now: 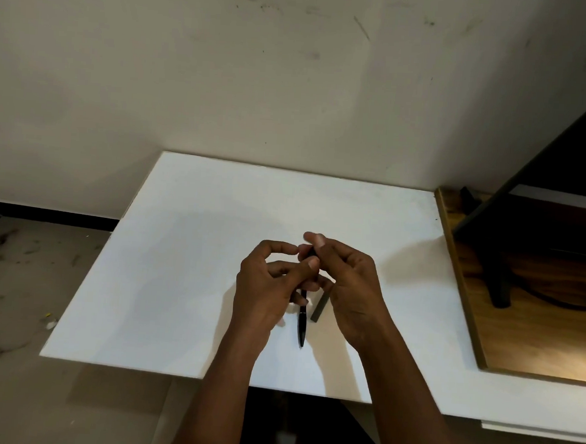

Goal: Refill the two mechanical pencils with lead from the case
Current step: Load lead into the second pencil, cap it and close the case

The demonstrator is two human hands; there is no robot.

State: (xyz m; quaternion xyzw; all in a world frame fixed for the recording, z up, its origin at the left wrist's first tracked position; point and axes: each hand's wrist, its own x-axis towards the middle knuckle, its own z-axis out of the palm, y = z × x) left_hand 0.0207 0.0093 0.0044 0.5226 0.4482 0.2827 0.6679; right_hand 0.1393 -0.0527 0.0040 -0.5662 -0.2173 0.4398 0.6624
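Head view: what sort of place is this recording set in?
Probably a plain room at home or a small workspace, not a lab. A white board lies as a work surface against a scuffed bare wall, beside a wooden desk. The floor at the left looks stained.

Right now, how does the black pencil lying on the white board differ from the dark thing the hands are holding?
The black mechanical pencil lies flat on the white board, untouched, tip toward the person. The dark slim object is raised off the board, pinched between the left hand and right hand. The pencil shows most of its length; the held object is mostly hidden by fingers. Both look dark and slim.
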